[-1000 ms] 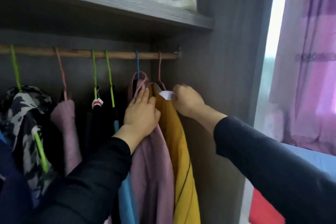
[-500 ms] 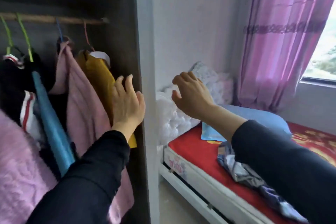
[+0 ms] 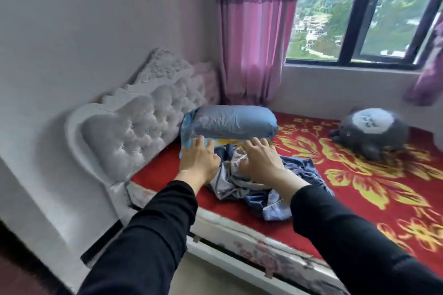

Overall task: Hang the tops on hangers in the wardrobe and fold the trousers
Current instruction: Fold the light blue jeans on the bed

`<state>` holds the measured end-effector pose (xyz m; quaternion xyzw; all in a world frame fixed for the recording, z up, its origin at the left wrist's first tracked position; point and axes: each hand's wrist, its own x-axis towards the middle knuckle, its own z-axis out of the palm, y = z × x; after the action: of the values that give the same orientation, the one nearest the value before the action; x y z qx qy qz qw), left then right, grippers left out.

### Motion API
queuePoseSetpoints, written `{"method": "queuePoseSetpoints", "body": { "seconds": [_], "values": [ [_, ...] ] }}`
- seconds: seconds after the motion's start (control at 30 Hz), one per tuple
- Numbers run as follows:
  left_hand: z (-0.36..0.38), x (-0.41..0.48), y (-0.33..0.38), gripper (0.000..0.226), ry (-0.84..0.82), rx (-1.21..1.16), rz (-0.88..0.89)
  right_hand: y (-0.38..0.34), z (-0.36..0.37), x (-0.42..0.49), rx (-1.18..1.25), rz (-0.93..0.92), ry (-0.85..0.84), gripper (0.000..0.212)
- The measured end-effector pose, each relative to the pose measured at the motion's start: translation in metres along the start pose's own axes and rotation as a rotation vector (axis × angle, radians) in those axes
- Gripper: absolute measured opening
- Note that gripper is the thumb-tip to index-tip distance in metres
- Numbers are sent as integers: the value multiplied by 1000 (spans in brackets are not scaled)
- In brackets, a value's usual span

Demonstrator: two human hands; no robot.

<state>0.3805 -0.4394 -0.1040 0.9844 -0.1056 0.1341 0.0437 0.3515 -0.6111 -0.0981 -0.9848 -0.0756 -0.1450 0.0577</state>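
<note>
A crumpled heap of blue and grey clothes point(image 3: 242, 187) lies on the red flowered bed point(image 3: 374, 175) near its head end. My left hand point(image 3: 197, 159) reaches out just left of the heap, fingers straight, holding nothing. Over the top of the heap hovers my right hand point(image 3: 260, 159), fingers spread and relaxed; whether it touches the cloth I cannot tell. The wardrobe and its hangers are out of view.
A blue pillow point(image 3: 232, 122) lies just beyond my hands. The white tufted headboard point(image 3: 134, 132) stands to the left, a grey plush toy point(image 3: 374, 132) at the right. Pink curtain point(image 3: 251, 38) and window point(image 3: 359, 12) are behind the bed.
Both hands let go of the yellow top hanging in the wardrobe. I turned right from the wardrobe to the bed, and both hands now reach toward the heap of clothes.
</note>
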Motion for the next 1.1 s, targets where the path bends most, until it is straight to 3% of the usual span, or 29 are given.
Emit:
{"method": "queuePoseSetpoints", "body": {
  "seconds": [0.33,0.63,0.83,1.0,1.1],
  "values": [
    [160,169,149,47,-277,-85,163,237,100,64,-66,317,-273,36],
    [294,231,250,36,-594,-56,209,405,193,58,-67,549,-543,33],
    [392,253,314,39,-677,-126,116,503,272,68,-23,518,-664,35],
    [471,259,378,34,-763,-372,-29,574,342,80,45,503,-711,41],
    [511,261,408,44,-787,-503,-103,604,380,90,107,514,-716,42]
  ]
}}
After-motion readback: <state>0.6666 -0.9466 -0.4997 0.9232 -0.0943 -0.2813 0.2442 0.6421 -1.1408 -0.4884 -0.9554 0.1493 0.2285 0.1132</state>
